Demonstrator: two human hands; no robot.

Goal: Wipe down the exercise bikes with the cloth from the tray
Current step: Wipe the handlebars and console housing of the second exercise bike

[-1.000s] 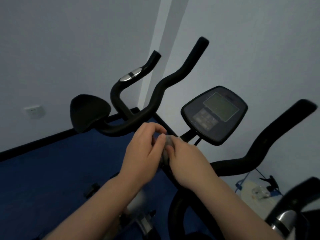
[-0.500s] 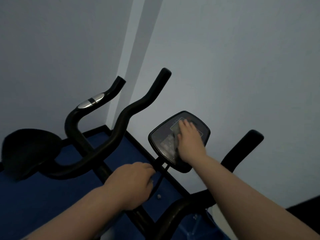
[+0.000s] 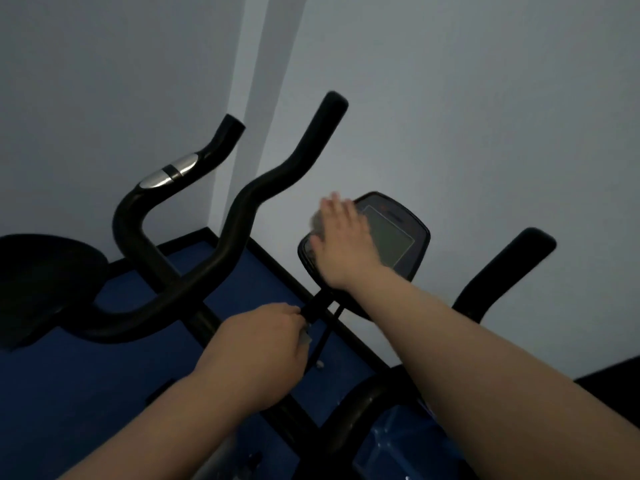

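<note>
Pale grey walls meet in a corner above a blue floor with a black skirting strip. An exercise bike stands in front of that corner, its black handlebars curving up toward the walls, one bar carrying a silver sensor patch. To the right of the handlebars sits the bike's console, a dark panel with a greenish screen. The right hand lies flat on the left part of the console, fingers straight and spread, pressing a pale cloth whose blurred edge shows beside the fingers. Below the console, the left hand is curled around the black stem that carries it. A dark saddle shows left of the handlebars.
</note>
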